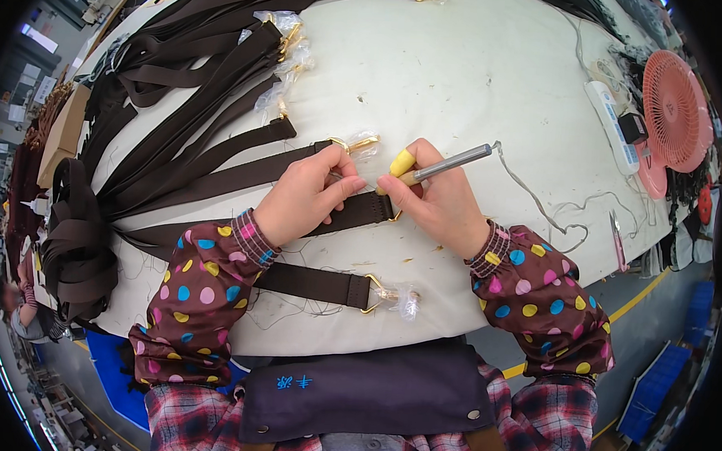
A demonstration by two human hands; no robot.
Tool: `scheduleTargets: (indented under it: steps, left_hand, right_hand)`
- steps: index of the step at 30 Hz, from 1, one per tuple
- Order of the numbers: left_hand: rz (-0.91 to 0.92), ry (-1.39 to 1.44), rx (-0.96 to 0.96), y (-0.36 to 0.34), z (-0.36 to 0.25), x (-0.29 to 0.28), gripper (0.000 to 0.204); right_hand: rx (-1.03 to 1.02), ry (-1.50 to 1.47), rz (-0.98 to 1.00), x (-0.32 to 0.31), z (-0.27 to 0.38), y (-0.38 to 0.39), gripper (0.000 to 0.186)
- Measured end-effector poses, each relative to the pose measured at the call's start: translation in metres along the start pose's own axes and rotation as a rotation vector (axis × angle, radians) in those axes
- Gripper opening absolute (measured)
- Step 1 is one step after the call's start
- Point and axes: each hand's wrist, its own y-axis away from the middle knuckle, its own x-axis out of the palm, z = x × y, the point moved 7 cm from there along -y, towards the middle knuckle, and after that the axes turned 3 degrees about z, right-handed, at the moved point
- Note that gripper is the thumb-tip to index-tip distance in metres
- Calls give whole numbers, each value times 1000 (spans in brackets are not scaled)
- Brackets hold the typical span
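Observation:
My right hand (441, 199) grips a slim grey pen-shaped tool (454, 163) with a thin cord running from its back end. A yellow finger cover (403, 162) sits on one of its fingers. Its tip points left, over the stitched end of a dark brown webbing strap (360, 215). My left hand (312, 192) is closed in a pinch just above that same strap; whatever lies between its fingertips is too small to make out. Nearer to me lies another dark strap (313, 284), its gold-coloured metal ring (370, 294) and clear plastic wrap at the right end.
More dark straps (197, 74) with wrapped gold hardware fan out at the left, beside a bundled coil (79, 252). At right are a white power strip (613, 128), a pink fan (675, 111), a looping cord (534, 190) and small snips (618, 239). The pale table (442, 83) has a curved-looking edge.

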Motion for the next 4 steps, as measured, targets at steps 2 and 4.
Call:
scheduleTargets:
  steps: [2,4]
  left_hand:
    - [-8,101,69,-2,5,2,11]
    - [-16,167,83,-3,7,2,15]
  right_hand:
    - [-1,23,5,1,1,-1,22]
    - [-21,40,6,0,2,-1,22]
